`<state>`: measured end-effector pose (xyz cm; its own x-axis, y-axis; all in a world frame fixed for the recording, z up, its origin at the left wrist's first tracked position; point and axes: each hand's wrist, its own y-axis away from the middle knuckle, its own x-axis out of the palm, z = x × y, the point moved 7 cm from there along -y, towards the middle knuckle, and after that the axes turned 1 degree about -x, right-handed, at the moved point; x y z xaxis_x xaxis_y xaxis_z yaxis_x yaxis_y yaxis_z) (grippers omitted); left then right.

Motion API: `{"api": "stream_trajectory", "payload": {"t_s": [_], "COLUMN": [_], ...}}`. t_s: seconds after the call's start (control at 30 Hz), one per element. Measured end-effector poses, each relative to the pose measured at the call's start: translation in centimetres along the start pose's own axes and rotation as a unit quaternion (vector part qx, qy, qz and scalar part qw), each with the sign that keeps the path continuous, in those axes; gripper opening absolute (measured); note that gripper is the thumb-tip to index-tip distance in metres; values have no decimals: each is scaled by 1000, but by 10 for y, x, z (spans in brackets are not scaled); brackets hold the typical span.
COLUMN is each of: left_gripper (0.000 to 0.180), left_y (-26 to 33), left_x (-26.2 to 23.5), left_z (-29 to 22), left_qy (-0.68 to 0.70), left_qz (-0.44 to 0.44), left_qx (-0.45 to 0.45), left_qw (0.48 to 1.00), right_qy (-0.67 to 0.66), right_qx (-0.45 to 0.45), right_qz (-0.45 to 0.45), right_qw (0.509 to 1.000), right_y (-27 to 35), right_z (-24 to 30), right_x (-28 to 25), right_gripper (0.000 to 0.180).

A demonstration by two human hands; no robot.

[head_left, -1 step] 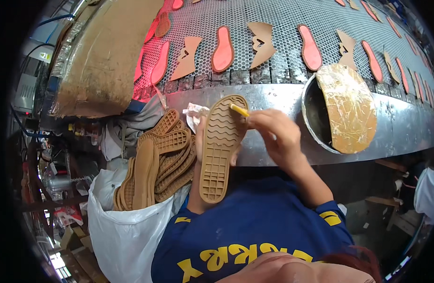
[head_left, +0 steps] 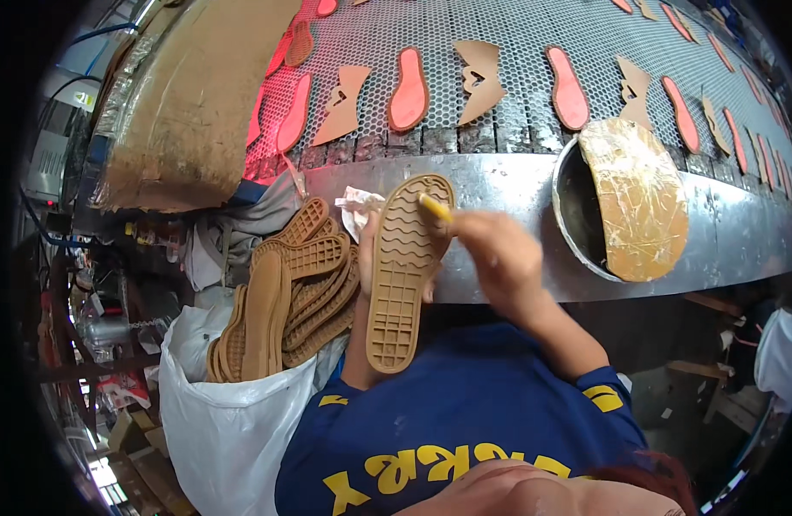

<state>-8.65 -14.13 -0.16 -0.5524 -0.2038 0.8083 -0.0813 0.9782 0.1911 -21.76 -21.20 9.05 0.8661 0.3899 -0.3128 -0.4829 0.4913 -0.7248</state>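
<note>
A tan shoe sole (head_left: 394, 292) stands tilted in front of my chest, its wavy and gridded tread facing up. My left hand (head_left: 368, 258) grips it from behind; most of that hand is hidden by the sole. Between the fingers of my right hand (head_left: 506, 258), slightly blurred, is a short yellow stick (head_left: 435, 207) with a pale tip. The tip meets the wavy tread near the toe end. To the left, several more tan soles (head_left: 263, 318) are piled in a white sack (head_left: 233, 421).
A steel ledge (head_left: 499, 185) borders a mesh conveyor (head_left: 525, 103) carrying pink-faced insoles (head_left: 408, 95) and tan cut-out pieces (head_left: 479, 82). A metal bowl (head_left: 568, 211), partly covered by a glue-smeared board (head_left: 641, 211), sits on the right. Worn cardboard (head_left: 190, 112) covers something at the far left.
My right hand has shifted slightly left and down, with the yellow stick tilting a little. The sole has barely moved.
</note>
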Motion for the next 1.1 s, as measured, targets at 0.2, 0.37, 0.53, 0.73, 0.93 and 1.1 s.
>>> {"api": "stream_trajectory", "payload": {"t_s": [0.2,0.37,0.53,0.73,0.93,1.1], "left_gripper": [75,72,71,73,73,65], "left_y": [-9,-1,0,7,-7,-20], "left_x": [26,18,-2,-3,-23,-36], "left_z": [-2,-2,-5,6,-5,-6], "left_qy": [70,-24,34,22,95,79], "left_qz": [-187,1,-19,5,27,4], "left_qx": [6,9,-20,-18,15,70], "left_qw": [980,1000,999,1000,995,994], "right_qy": [-200,-84,-198,-51,-338,-310], "right_qx": [57,145,-26,92,29,85], "right_qz": [114,-28,108,11,186,4], "right_qw": [972,985,974,994,922,947], "right_y": [31,6,31,6,36,35], "right_z": [26,-34,53,-19,57,19], "right_x": [18,2,25,13,27,-35], "right_gripper": [32,41,39,33,31,36]}}
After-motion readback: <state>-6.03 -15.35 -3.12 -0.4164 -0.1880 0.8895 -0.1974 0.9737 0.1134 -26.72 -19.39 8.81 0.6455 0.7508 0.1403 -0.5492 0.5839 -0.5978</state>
